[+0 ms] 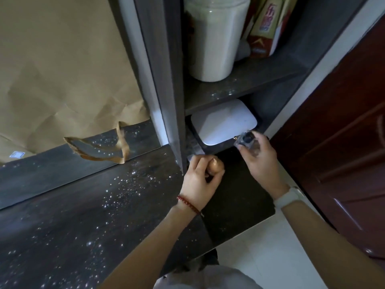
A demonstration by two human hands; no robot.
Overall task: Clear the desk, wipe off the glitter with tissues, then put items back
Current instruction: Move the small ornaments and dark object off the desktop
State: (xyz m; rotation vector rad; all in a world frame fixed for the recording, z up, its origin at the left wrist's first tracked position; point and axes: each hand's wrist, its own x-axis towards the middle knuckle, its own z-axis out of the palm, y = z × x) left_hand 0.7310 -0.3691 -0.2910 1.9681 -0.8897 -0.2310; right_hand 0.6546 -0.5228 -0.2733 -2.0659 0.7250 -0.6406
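Note:
The dark desk (87, 215) is sprinkled with silver glitter, densest near its middle. My left hand (200, 180) is closed around a small item with a rounded tan wooden top (217, 165), held at the foot of the dark shelf post. My right hand (258, 161) grips a small clear bottle with a black cap (246, 141), just in front of a white flat box (224, 122) in the lowest shelf compartment. Both hands hover over the desk's right end.
The shelf unit (239, 84) above carries a tall white canister (214, 38) and a red and cream packet (266, 28), with glitter on its board. A brown paper bag (62, 76) with a handle leans at the left. A dark red door (343, 132) stands to the right over white floor tiles.

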